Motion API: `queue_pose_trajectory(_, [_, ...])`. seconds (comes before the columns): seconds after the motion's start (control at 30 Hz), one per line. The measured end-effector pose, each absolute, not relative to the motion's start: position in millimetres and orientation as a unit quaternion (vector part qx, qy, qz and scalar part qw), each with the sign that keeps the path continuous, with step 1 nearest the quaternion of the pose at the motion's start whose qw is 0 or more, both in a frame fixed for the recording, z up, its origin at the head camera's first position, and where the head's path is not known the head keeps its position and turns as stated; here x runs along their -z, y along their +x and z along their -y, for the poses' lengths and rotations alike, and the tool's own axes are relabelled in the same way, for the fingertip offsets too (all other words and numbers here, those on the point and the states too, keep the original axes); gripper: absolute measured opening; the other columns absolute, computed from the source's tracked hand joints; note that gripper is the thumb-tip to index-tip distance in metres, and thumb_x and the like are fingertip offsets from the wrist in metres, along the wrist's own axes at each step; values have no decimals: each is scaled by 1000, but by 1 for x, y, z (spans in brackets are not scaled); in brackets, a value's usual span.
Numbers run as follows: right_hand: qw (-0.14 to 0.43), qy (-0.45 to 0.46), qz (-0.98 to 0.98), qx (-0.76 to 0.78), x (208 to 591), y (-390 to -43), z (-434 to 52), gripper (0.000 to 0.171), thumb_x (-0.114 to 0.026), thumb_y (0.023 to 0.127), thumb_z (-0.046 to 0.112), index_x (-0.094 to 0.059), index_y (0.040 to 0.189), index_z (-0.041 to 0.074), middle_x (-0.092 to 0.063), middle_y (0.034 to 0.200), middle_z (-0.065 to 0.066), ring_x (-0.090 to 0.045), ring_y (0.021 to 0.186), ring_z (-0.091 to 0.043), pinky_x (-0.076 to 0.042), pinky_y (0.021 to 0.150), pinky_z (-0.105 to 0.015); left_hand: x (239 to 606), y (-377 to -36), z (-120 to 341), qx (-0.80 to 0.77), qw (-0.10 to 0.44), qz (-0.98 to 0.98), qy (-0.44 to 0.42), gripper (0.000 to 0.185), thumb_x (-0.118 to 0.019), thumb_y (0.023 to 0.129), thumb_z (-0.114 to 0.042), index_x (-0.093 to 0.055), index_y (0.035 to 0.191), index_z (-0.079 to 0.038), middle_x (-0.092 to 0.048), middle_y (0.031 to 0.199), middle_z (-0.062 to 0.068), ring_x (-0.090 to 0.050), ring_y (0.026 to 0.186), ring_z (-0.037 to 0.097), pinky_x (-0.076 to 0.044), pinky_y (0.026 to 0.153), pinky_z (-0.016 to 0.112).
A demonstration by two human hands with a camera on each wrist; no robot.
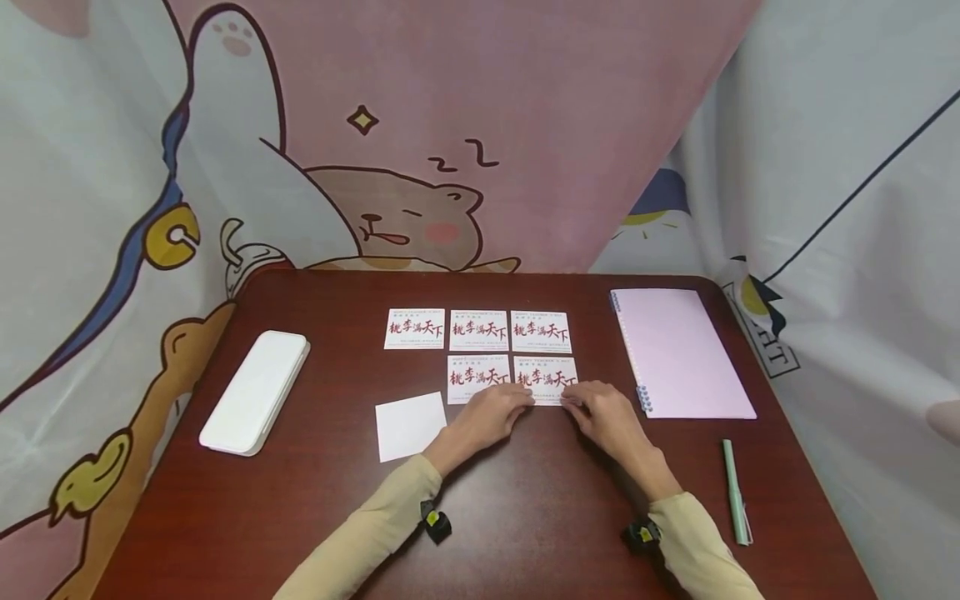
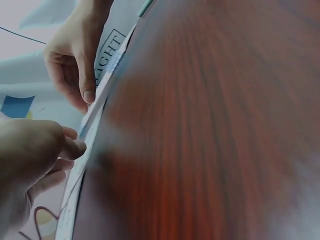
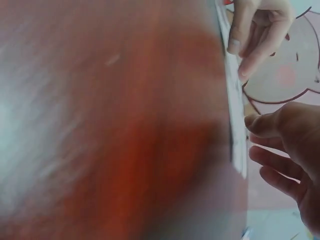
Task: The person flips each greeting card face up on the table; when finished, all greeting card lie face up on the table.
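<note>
Five white square cards with red Chinese lettering lie on the dark wooden table in two rows, including a top-left card (image 1: 415,329) and a top-right card (image 1: 540,332). My left hand (image 1: 491,414) has its fingertips at the lower left corner of the bottom-right card (image 1: 546,372). On that card's lower right corner rest the fingertips of my right hand (image 1: 606,419). Both hands have relaxed, slightly bent fingers, and the card lies flat between them. Beside my left wrist lies a blank white square card (image 1: 409,425), partly behind the forearm.
A white oblong case (image 1: 255,392) lies at the table's left. To the right are a pink ring-bound notebook (image 1: 684,354) and a pale green pen (image 1: 737,492). Printed cloth (image 1: 540,125) hangs behind the table (image 1: 525,533) and at both sides.
</note>
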State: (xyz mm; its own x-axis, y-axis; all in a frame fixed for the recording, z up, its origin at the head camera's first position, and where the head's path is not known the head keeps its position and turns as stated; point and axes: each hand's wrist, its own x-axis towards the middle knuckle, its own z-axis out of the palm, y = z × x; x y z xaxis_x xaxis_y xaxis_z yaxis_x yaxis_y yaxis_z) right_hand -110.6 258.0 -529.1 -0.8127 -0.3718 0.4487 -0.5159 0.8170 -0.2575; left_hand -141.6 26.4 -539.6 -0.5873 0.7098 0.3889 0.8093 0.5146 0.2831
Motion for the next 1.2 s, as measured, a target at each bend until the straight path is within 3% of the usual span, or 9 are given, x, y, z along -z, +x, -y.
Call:
queue_pose_trajectory(0.17, [185, 243, 928, -213, 515, -116, -239, 23, -76, 73, 16, -69, 94, 11, -69, 90, -2, -64, 85, -19, -51, 73, -39, 526, -135, -3, 224, 126, 874, -412, 19, -67, 82, -15, -69, 101, -16, -66, 103, -5, -61, 98, 9, -47, 89, 22])
queue_pose_trajectory(0.33, [138, 253, 922, -258, 498, -123, -210, 33, -75, 73, 17, -66, 103, 6, -68, 98, -6, -63, 94, -20, -51, 80, -38, 511, -133, 28, 213, 106, 897, -374, 31, -69, 80, -18, -65, 110, -15, -64, 106, -2, -60, 99, 13, -49, 88, 27])
queue_pose_trajectory(0.6, [54, 280, 924, -254, 479, -138, -160, 49, -77, 72, 22, -58, 114, 6, -63, 106, -7, -61, 92, -22, -50, 79, -35, 488, -129, 81, 193, 14, 939, -285, 65, -75, 72, -21, -48, 130, -11, -55, 116, 6, -55, 106, 23, -47, 89, 38])
queue_pose_trajectory(0.8, [-15, 304, 929, -212, 469, -144, -118, 71, -80, 67, 33, -50, 126, 8, -55, 121, -9, -50, 113, -26, -41, 98, -39, 483, -122, 113, 168, -72, 964, -191, 93, -83, 64, -27, -32, 140, -7, -45, 129, 14, -45, 119, 30, -39, 98, 47])
queue_pose_trajectory(0.97, [-72, 328, 926, -174, 474, -145, -86, 82, -82, 61, 41, -47, 128, 9, -52, 123, -6, -46, 107, -23, -43, 93, -35, 487, -117, 127, 143, -114, 971, -151, 105, -86, 58, -33, -28, 141, -4, -38, 134, 18, -40, 122, 33, -39, 98, 48])
queue_pose_trajectory(1.2, [-99, 354, 924, -100, 488, -145, -57, 97, -83, 48, 53, -46, 127, 10, -49, 115, -4, -42, 97, -19, -41, 84, -30, 496, -114, 137, 119, -102, 975, -159, 110, -91, 44, -38, -38, 132, 1, -43, 119, 18, -46, 109, 32, -44, 87, 44])
